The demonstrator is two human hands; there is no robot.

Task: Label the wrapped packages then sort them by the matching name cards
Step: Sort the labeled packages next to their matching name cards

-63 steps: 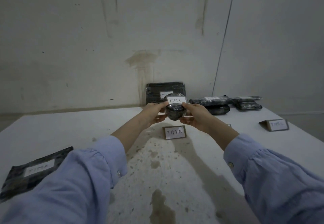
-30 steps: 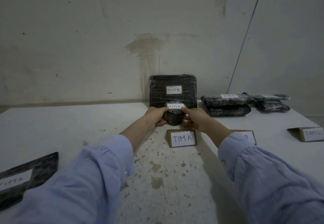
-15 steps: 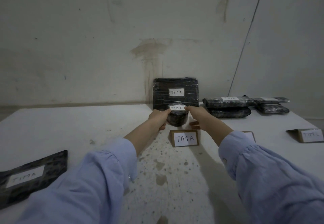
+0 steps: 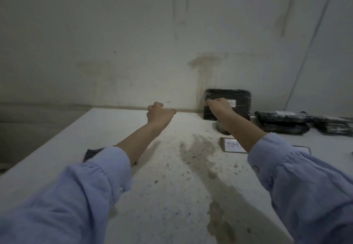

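Note:
The small round black package (image 4: 221, 127) rests on the table (image 4: 172, 186) behind the TIMA name card (image 4: 231, 145), partly hidden by my right forearm. Just above it hovers my right hand (image 4: 219, 108), fingers loosely bent and holding nothing, in front of the large black labelled package (image 4: 239, 100) that leans on the wall. My left hand (image 4: 159, 112) is off to the left over the table, curled into a loose fist and empty. A dark corner of the flat TIMA package (image 4: 91, 154) shows under my left arm.
To the right lie stacked long black labelled packages (image 4: 282, 122) and two more (image 4: 333, 124) beside them. A second name card (image 4: 304, 149) peeks out behind my right sleeve. The wall runs along the table's far edge.
Both hands have let go of the small round package, which now sits behind the TIMA card. My left hand has pulled away to the left; the view has swung left.

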